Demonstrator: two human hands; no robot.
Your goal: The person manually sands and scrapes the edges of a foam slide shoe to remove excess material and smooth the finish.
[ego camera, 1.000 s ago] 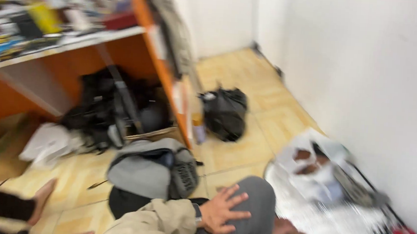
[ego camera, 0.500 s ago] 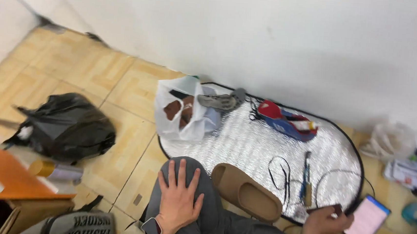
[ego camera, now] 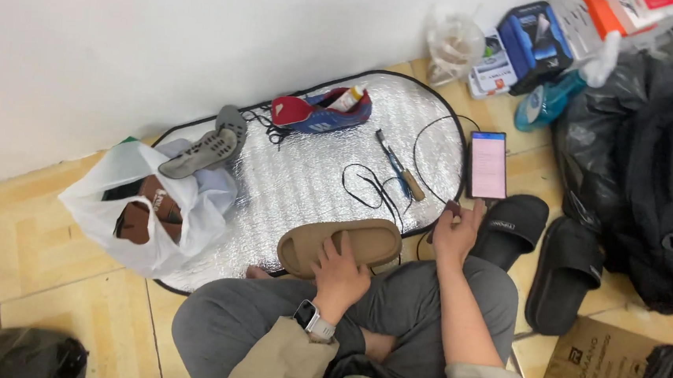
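Left hand: I see my left hand (ego camera: 340, 274) at lower centre of the frame, fingers loosely spread and laid on the near edge of the tan slide sandal (ego camera: 340, 245); resting, not pinching.
Right hand: my right hand (ego camera: 455, 233) sits right of centre, fingers curled around a small dark item on a black cable (ego camera: 368, 188); I cannot tell how tightly it is pinched.
Sandal position: centre of the frame, sole down on the silver quilted mat (ego camera: 306, 171), just in front of my crossed legs.
Sandal handling: I judge it light, one-piece foam, soft and springy, not fragile, with a matte surface that should not slip.
Where to hold: the wide strap band or the thick sole edge looks best to me.
Nearby: a lit phone (ego camera: 487, 164) at upper right, black slides (ego camera: 542, 243) to the right, a blue and red shoe (ego camera: 318, 110) at upper centre, a white plastic bag (ego camera: 146, 207) at left.
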